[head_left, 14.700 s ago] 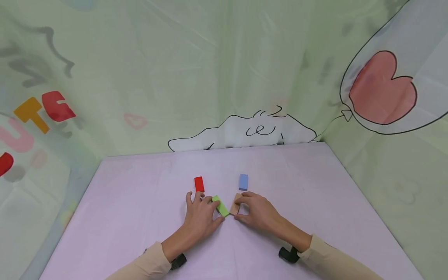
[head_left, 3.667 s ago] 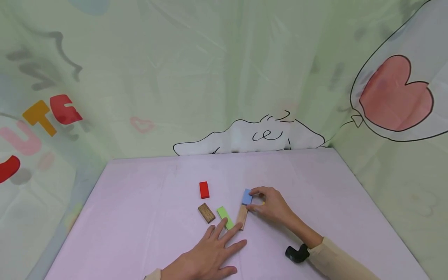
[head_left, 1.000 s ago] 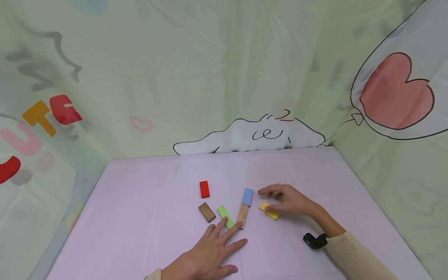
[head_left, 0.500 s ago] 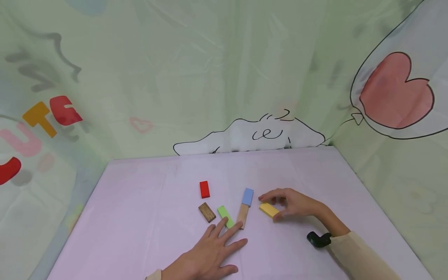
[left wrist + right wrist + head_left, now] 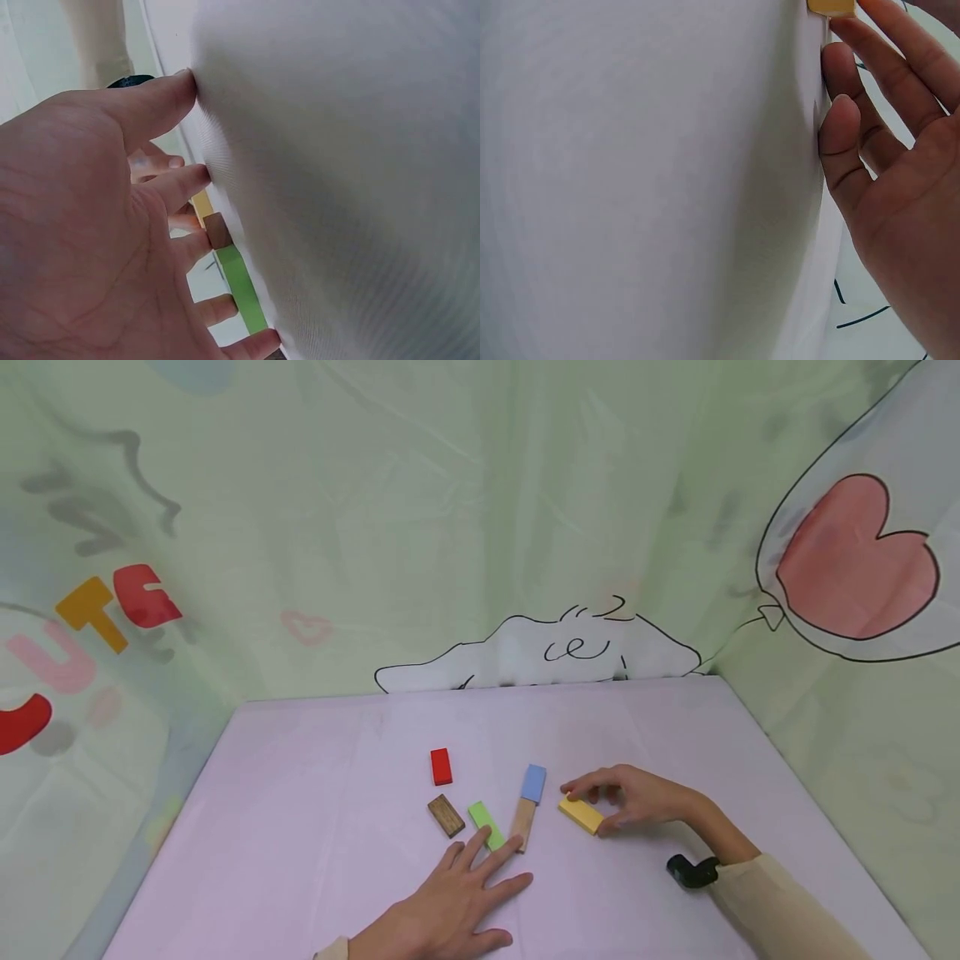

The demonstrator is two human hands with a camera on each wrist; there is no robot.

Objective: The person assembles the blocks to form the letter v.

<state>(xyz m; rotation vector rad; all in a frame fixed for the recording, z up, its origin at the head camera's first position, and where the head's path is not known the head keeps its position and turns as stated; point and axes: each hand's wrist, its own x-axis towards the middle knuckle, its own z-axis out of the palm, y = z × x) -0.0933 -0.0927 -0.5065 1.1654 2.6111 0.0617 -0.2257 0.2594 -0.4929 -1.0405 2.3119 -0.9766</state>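
Note:
My left hand (image 5: 442, 906) lies spread on the table, fingers straight. Its fingertips touch the near ends of a green block (image 5: 483, 821) and a plain wooden block (image 5: 524, 823); both also show beyond the fingers in the left wrist view. A blue block (image 5: 533, 784) adjoins the plain block's far end. To the right, my right hand (image 5: 645, 797) pinches a yellow block (image 5: 581, 816) on the table, thumb at one end and a finger at the other. In the right wrist view only part of the yellow block (image 5: 831, 7) shows, by the fingertips.
A dark brown wooden block (image 5: 446, 816) lies left of the green one, and a red block (image 5: 441, 767) farther back. Printed cloth walls (image 5: 360, 527) rise behind and beside the pale table (image 5: 300, 793).
Since 3.7 s ago, my right hand has let go of the blue block and moved right to the yellow one. Its finger and thumb have closed on the yellow block's ends. My left hand stays put.

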